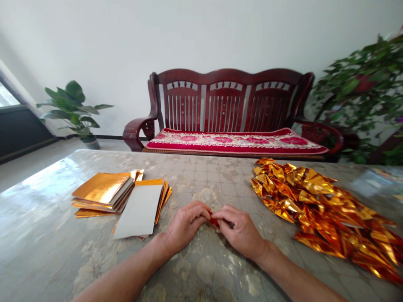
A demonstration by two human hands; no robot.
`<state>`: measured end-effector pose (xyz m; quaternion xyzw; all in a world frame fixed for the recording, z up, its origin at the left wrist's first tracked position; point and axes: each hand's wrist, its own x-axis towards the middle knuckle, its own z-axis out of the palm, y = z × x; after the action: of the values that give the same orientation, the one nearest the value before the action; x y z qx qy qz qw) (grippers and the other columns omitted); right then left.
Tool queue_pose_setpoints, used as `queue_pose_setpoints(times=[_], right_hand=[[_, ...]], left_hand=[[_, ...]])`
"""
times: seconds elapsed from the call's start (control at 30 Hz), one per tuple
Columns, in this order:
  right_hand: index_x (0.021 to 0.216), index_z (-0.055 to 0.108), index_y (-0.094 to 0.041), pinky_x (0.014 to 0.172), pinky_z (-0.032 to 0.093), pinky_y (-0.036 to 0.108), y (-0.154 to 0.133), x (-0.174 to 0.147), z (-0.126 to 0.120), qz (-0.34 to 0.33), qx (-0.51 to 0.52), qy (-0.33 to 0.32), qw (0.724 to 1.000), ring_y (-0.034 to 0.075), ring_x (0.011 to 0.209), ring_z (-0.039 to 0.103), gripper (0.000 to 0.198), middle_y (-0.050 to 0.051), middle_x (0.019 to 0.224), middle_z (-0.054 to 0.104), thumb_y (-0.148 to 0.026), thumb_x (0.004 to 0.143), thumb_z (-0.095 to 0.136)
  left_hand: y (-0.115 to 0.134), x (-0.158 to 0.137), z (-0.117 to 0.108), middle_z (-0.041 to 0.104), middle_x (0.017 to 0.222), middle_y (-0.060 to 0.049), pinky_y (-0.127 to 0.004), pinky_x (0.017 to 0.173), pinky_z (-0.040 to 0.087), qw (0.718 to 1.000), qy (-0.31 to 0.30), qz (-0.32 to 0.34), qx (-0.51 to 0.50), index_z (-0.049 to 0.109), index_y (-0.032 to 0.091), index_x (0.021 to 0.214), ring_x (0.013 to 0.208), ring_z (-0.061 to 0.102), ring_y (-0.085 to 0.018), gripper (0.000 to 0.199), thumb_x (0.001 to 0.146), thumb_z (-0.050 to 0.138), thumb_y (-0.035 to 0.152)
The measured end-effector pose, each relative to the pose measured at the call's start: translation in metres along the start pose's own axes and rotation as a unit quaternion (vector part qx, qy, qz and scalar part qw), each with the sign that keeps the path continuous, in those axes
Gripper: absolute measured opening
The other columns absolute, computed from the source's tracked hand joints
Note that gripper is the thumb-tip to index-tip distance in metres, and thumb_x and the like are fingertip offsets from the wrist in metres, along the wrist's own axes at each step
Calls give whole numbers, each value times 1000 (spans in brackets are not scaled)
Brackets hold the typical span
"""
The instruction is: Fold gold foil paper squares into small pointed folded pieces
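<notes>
My left hand (187,222) and my right hand (237,228) meet low over the table. Between their fingertips they pinch a small piece of shiny orange-red foil paper (213,219), most of it hidden by the fingers. To the left of my left hand lies a stack of gold foil paper sheets (100,188), with a second fanned stack (140,209) beside it showing a pale grey back on top. On the right, past my right hand, spreads a large heap of folded gold foil pieces (302,197).
A patterned cover lies over the table (201,176). Beyond it stands a dark red wooden bench (226,100) with a floral seat cushion (236,140). Clear plastic packaging (376,181) rests at the table's right. Potted plants (74,111) flank the bench.
</notes>
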<state>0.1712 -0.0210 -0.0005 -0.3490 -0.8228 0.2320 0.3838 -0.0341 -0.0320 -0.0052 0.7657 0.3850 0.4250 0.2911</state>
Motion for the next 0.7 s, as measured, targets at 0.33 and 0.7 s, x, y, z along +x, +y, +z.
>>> queue_pose_setpoints(times=[0.33,0.7], right_hand=[[88,76,-21,58,45,21,-1,2,3,69,78,54,993,12,63,60,24,1,73,66,-10,82,55],[92,75,-23,64,45,21,-5,3,-5,-4,24,17,1000,12,73,61,23,1,82,63,-7,79,63]], left_hand=[[6,1,7,66,76,1,-21,58,40,971,14,-204,-124,61,17,108,63,55,-12,25,88,55,30],[8,2,14,60,49,2,-19,42,29,936,2,-303,-181,59,17,69,39,41,-8,38,80,58,54]])
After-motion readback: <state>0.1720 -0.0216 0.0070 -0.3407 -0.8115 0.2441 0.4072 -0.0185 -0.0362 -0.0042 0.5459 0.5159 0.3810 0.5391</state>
